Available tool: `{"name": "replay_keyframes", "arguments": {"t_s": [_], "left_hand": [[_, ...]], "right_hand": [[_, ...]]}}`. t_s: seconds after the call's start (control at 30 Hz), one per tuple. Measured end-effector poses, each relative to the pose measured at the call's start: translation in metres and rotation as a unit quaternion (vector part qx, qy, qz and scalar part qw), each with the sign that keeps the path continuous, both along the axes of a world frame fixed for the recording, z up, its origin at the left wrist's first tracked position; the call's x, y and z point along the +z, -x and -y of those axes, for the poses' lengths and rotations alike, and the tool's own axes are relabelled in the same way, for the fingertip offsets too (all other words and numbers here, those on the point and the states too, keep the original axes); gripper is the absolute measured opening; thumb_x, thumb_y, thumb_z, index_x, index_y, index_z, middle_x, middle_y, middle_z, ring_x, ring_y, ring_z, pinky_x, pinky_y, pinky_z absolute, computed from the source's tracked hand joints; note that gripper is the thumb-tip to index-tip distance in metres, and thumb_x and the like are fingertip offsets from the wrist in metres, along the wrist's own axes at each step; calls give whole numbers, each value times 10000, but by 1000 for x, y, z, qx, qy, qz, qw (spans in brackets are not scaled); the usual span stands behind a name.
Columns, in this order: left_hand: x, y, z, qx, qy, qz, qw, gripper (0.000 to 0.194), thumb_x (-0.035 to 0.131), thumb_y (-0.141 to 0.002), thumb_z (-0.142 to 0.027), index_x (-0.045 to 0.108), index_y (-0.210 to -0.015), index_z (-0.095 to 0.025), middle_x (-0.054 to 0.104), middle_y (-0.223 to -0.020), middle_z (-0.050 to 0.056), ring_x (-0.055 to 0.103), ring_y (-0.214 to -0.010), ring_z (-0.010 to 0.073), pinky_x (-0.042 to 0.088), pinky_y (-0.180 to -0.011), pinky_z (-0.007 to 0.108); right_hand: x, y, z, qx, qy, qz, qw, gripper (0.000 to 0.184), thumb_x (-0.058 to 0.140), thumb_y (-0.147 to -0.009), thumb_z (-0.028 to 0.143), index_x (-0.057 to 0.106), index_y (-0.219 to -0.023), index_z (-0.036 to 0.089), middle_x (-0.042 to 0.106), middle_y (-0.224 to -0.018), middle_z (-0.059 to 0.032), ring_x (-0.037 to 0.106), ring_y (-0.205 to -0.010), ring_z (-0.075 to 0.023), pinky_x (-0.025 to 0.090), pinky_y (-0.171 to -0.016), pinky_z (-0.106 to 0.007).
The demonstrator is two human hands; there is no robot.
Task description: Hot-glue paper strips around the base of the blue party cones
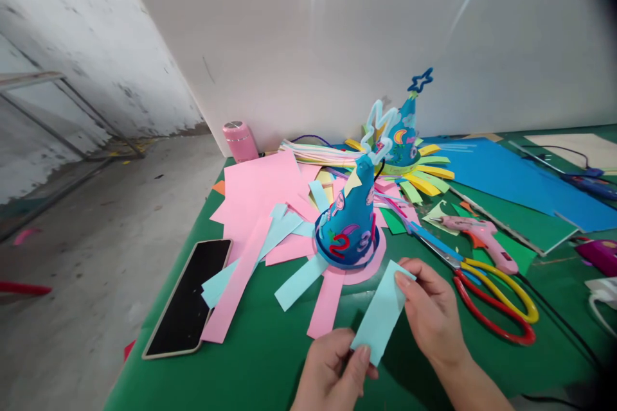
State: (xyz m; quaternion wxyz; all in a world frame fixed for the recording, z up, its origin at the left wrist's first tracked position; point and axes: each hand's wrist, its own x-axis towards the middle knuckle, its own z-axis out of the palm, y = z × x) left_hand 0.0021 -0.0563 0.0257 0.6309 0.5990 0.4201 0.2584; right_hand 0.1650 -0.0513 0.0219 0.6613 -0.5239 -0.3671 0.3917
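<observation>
Both of my hands hold one light blue paper strip [382, 313] above the green table [270, 359]. My left hand [335, 369] pinches its near end with thumb on top. My right hand [431, 314] pinches its far end. Just beyond the strip stands a blue party hat [351, 218] with coloured numbers, on a pink round base. Pink and light blue strips fan out from that base. A second blue cone hat [405, 135] with a star on top and yellow and green strips stands further back.
A dark phone [190, 295] lies at the left table edge. Pink paper sheets [260, 196] and a pink bottle [240, 140] are behind. Red and yellow scissors [496, 298], a pink glue gun [482, 237] and blue card [511, 176] lie to the right. A white board backs the table.
</observation>
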Motion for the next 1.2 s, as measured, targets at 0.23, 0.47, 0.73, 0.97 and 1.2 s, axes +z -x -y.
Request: {"name": "replay_keyframes", "arguments": {"t_s": [0.23, 0.47, 0.73, 0.97, 1.2], "left_hand": [[10, 7, 3, -88, -61, 70, 992, 437, 356, -844, -429, 666, -708, -153, 599, -651, 74, 540, -612, 151, 393, -587, 243], [19, -1, -2, -27, 50, 76, 995, 429, 588, -677, -493, 619, -904, -130, 608, -771, 80, 528, -706, 180, 407, -639, 276], [12, -16, -1, 26, 206, 81, 975, 353, 614, -666, -452, 622, -634, -100, 626, -521, 46, 520, -443, 102, 394, -486, 224], [0, -7, 10, 26, 274, 156, 949, 335, 595, -709, -423, 631, -655, -93, 656, -543, 73, 552, -451, 111, 413, -483, 231], [5, 4, 11, 29, 207, 137, 968, 307, 623, -687, -420, 632, -685, -113, 636, -573, 50, 541, -480, 99, 392, -501, 215]], "right_hand": [[12, -14, 7, 86, -70, 29, 993, 112, 507, -797, 194, 520, -685, 189, 383, -630, 10, 378, -628, -120, 301, -539, -241], [27, -6, 9, 188, -25, 127, 974, 157, 500, -798, 209, 473, -647, 174, 392, -611, 18, 370, -575, -106, 298, -512, -234], [26, -1, -3, 104, 61, 121, 985, 221, 507, -790, 282, 451, -610, 167, 338, -537, 53, 304, -495, -75, 261, -455, -207], [17, -9, -7, 53, 56, 50, 996, 193, 556, -759, 283, 487, -620, 167, 351, -533, 48, 304, -490, -75, 260, -450, -210], [31, -44, 3, 65, -59, -67, 994, 152, 554, -738, 265, 508, -612, 193, 384, -584, 19, 372, -544, -110, 311, -492, -244]]}}
